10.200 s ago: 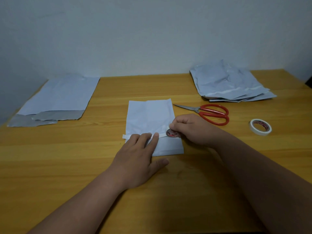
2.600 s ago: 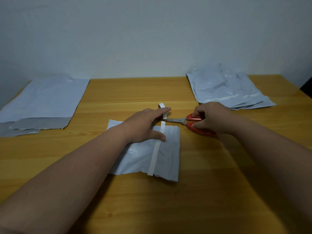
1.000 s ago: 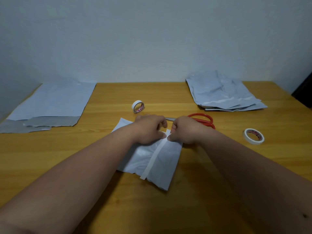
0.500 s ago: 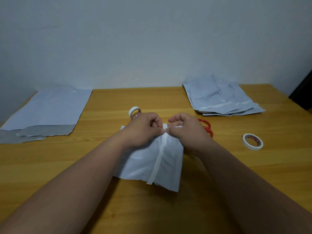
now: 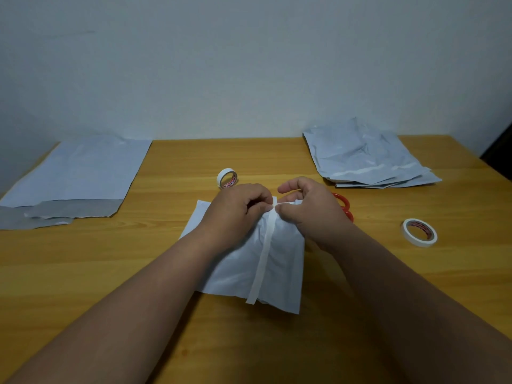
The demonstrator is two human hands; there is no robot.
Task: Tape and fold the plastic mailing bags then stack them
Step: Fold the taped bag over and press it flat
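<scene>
Folded mailing bag [image 5: 279, 261] lies mid-worktop [image 5: 83, 273], a tape strip [image 5: 263, 261] running down it. Left hand [image 5: 238, 214] and right hand [image 5: 310, 212] each close a fingertip grip on its far edge at the tape end. It looks light, limp and slippery, so it is best pinched at the taped fold.

Dim, cool, even light with soft shadows under the forearms, no glare, slight softness throughout and wide-angle bending at the edges
</scene>
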